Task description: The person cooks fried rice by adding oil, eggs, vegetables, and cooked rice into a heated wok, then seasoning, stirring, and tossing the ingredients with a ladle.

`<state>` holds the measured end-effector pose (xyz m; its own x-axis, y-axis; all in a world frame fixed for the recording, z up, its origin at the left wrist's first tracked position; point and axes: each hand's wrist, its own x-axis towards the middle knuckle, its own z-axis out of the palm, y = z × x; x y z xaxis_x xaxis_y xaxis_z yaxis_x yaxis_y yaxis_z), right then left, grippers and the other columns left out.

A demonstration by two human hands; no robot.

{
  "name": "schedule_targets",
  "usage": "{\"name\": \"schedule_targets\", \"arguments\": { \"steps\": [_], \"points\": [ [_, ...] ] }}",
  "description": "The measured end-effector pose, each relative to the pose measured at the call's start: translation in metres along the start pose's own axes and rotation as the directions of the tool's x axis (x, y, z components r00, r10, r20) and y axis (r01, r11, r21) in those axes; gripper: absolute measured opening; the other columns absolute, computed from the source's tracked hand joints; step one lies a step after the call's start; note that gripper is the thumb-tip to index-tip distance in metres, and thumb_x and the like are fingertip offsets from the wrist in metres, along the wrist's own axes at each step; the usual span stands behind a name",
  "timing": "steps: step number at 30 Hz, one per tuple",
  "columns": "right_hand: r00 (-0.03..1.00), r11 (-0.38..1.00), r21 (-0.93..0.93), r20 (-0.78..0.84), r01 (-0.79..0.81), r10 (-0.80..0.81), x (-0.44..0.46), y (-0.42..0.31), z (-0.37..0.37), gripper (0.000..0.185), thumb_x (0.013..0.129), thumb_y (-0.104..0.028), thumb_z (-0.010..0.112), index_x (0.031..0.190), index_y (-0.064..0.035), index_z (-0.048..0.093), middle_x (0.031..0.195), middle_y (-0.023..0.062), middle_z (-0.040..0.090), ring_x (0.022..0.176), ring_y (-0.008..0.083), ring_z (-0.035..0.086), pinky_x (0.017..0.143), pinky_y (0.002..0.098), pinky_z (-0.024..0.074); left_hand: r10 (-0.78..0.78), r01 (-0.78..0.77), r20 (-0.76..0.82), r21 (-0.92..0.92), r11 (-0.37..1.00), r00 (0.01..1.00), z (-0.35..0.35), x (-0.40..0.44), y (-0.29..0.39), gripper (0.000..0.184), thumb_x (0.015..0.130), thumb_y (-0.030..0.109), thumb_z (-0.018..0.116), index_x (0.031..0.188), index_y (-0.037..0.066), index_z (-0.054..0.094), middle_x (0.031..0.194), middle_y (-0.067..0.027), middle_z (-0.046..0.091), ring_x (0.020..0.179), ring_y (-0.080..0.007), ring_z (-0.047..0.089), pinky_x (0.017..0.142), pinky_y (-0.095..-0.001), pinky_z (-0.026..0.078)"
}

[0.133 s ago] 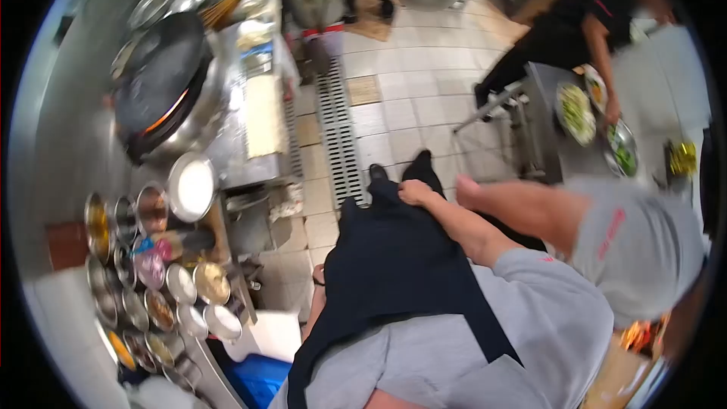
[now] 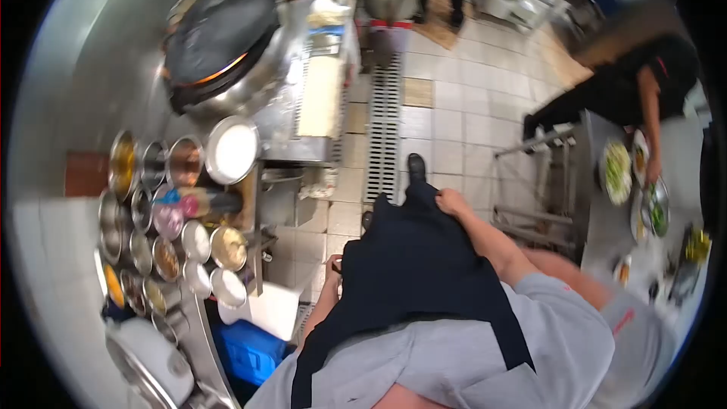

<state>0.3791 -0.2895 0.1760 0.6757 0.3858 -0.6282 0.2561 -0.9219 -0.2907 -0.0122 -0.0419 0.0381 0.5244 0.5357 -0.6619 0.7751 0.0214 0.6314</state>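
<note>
A black apron (image 2: pixel 424 273) hangs down my front over a grey shirt. My right hand (image 2: pixel 450 201) is at the apron's far right edge, fingers curled in and apparently gripping the cloth. At the apron's left edge is my left hand (image 2: pixel 333 265), with a dark band near the wrist. The apron hides most of its fingers, so I cannot tell whether it is open or closed. One black shoe (image 2: pixel 416 167) shows beyond the apron on the tiled floor.
At left are a black wok (image 2: pixel 222 29) over a burner, several metal bowls (image 2: pixel 229 248) of ingredients and a blue bin (image 2: pixel 250 352). A floor drain (image 2: pixel 385 129) runs ahead. Right, a co-worker's arm (image 2: pixel 650 117) reaches over plates on a steel table (image 2: pixel 598 212). A grey-sleeved person (image 2: pixel 632 348) is close beside me.
The wok, bowls and steel table have shifted rightward in view. The grey-sleeved person beside me has dropped back, the arm now mostly behind mine. My right hand stays at the apron.
</note>
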Motion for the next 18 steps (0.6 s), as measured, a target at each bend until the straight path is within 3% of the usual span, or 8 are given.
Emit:
{"name": "schedule_targets", "arguments": {
  "steps": [2,3,5,10,13,16,17,18],
  "points": [
    [1.000,0.999,0.015,-0.013,0.028,-0.028,0.028,-0.032,0.003,0.037,0.081,-0.027,0.050,0.103,-0.0049,0.070,0.103,0.0220,0.067,0.101,0.0386,0.062,0.090,0.0474,0.0490,-0.126,0.127,-0.064,0.013,0.992,0.990,-0.067,-0.026,0.082,0.022,0.084,0.014,0.067,0.102,0.004,0.063,0.084,-0.0106,0.067,0.072,-0.0196,0.062,0.058,-0.0337,0.048],
    [1.000,0.999,0.021,0.004,0.029,-0.029,0.035,-0.031,-0.002,0.037,0.081,-0.027,0.051,0.103,-0.0052,0.070,0.103,0.0217,0.067,0.101,0.0384,0.063,0.090,0.0469,0.0490,-0.161,0.166,-0.097,0.045,0.985,0.982,-0.061,-0.019,0.067,0.021,0.084,0.013,0.064,0.103,0.003,0.062,0.087,-0.0123,0.067,0.074,-0.0216,0.064,0.060,-0.0342,0.049],
    [0.999,0.999,0.039,0.040,0.009,-0.011,0.048,-0.034,-0.017,0.037,0.081,-0.028,0.052,0.103,-0.0045,0.070,0.104,0.0215,0.067,0.102,0.0377,0.063,0.091,0.0452,0.0488,-0.336,0.319,-0.133,-0.132,0.939,0.933,-0.039,0.015,0.008,0.022,0.085,0.013,0.062,0.103,0.001,0.062,0.089,-0.0147,0.067,0.079,-0.0238,0.067,0.063,-0.0354,0.051],
    [0.993,0.996,0.028,0.082,0.087,-0.089,0.111,-0.008,-0.044,0.036,0.083,-0.027,0.053,0.104,-0.0033,0.070,0.100,0.0202,0.069,0.100,0.0362,0.064,0.090,0.0434,0.0493,-0.411,0.415,-0.097,0.029,0.909,0.906,-0.040,-0.018,0.136,0.039,0.079,0.019,0.070,0.113,0.002,0.060,0.095,-0.0197,0.067,0.067,-0.0274,0.068,0.055,-0.0383,0.053],
    [0.981,0.976,0.113,0.035,0.185,-0.190,0.166,0.019,-0.062,0.031,0.084,-0.020,0.053,0.100,0.0005,0.070,0.090,0.0200,0.070,0.081,0.0305,0.069,0.073,0.0410,0.0546,-0.406,0.402,-0.117,-0.059,0.914,0.906,-0.016,-0.008,0.180,0.040,0.080,0.021,0.071,0.113,0.002,0.060,0.096,-0.0206,0.067,0.075,-0.0272,0.068,0.062,-0.0375,0.054],
    [0.989,0.931,0.342,0.034,0.125,-0.146,0.217,0.017,-0.091,0.023,0.084,-0.012,0.053,0.087,0.0041,0.069,0.074,0.0173,0.069,0.058,0.0208,0.067,0.053,0.0352,0.0537,-0.310,0.161,-0.218,-0.515,0.842,0.925,0.059,0.066,0.093,0.041,0.080,0.022,0.072,0.113,0.001,0.060,0.098,-0.0192,0.067,0.083,-0.0263,0.067,0.070,-0.0361,0.054],
    [0.995,0.906,0.422,0.066,0.039,-0.074,0.218,-0.017,-0.125,0.021,0.084,-0.008,0.052,0.079,0.0048,0.069,0.067,0.0155,0.067,0.051,0.0168,0.065,0.045,0.0325,0.0515,-0.284,0.144,-0.232,-0.481,0.865,0.930,0.065,0.070,0.105,0.040,0.080,0.022,0.071,0.113,0.001,0.060,0.097,-0.0189,0.067,0.082,-0.0261,0.067,0.070,-0.0360,0.054],
    [0.982,0.933,0.314,0.018,0.174,-0.189,0.250,-0.025,-0.133,0.022,0.084,-0.010,0.055,0.075,0.0050,0.068,0.064,0.0158,0.066,0.051,0.0193,0.065,0.048,0.0345,0.0520,-0.268,0.147,-0.240,-0.425,0.893,0.933,0.064,0.070,0.126,0.040,0.080,0.021,0.071,0.113,0.001,0.060,0.097,-0.0186,0.067,0.082,-0.0259,0.067,0.070,-0.0358,0.054]
  ]
}}
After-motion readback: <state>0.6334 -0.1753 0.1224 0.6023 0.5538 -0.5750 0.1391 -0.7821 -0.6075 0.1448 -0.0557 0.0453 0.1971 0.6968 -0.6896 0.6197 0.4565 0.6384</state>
